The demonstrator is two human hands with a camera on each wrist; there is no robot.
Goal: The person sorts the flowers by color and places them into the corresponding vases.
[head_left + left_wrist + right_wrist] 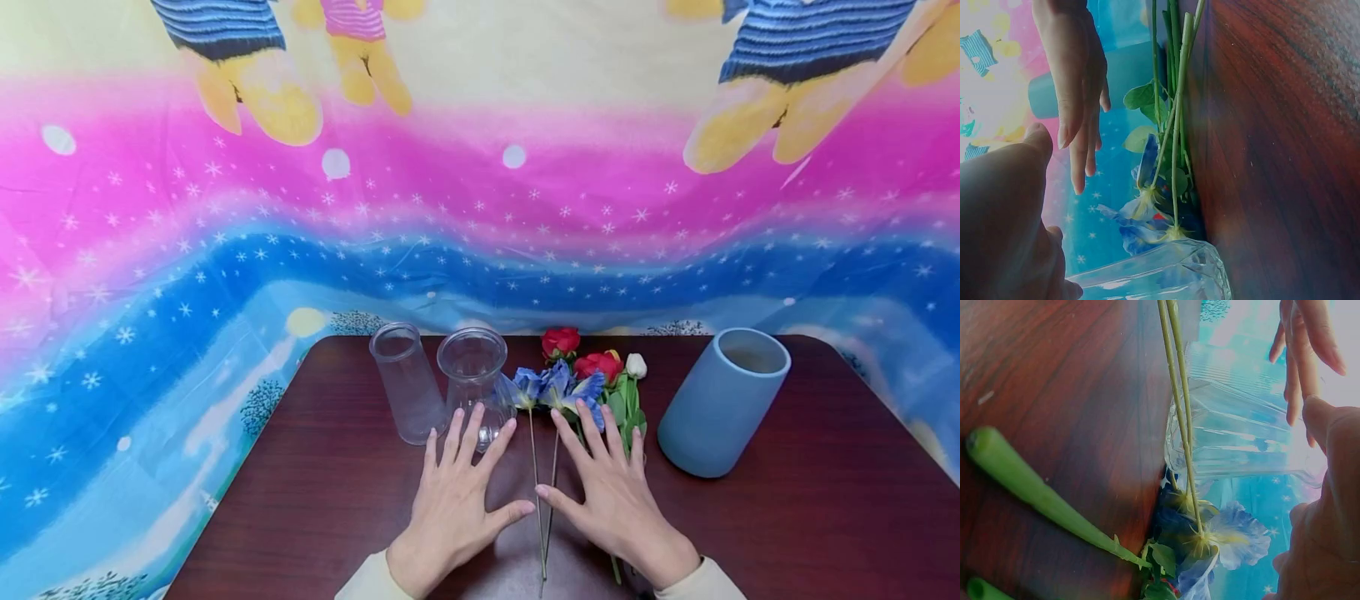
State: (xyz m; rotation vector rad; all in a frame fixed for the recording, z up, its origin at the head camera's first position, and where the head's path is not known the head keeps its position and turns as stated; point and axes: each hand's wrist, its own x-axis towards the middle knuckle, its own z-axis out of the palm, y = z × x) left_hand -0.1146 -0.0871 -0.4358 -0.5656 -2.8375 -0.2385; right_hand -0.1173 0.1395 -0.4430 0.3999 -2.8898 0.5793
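Both hands are held out over the flower stems, fingers spread and straight, holding nothing. My left hand (453, 504) is in front of a flared clear glass vase (472, 358), its fingertips overlapping the vase in the head view. Over the stems on the other side is my right hand (618, 500), its thumb close to the left thumb. Two blue flowers (558, 387) lie with thin stems (535, 492) running toward me between the hands. Behind them lie red flowers (597, 365) and a white bud (636, 365) with green leaves. In the wrist views the hands hover above the tabletop.
A straight clear glass vase (408, 392) stands left of the flared one. On the right stands a tall blue-grey vase (723, 404). All rest on a dark reddish wooden table (300, 500). A colourful printed cloth (450, 200) hangs behind the table's far edge.
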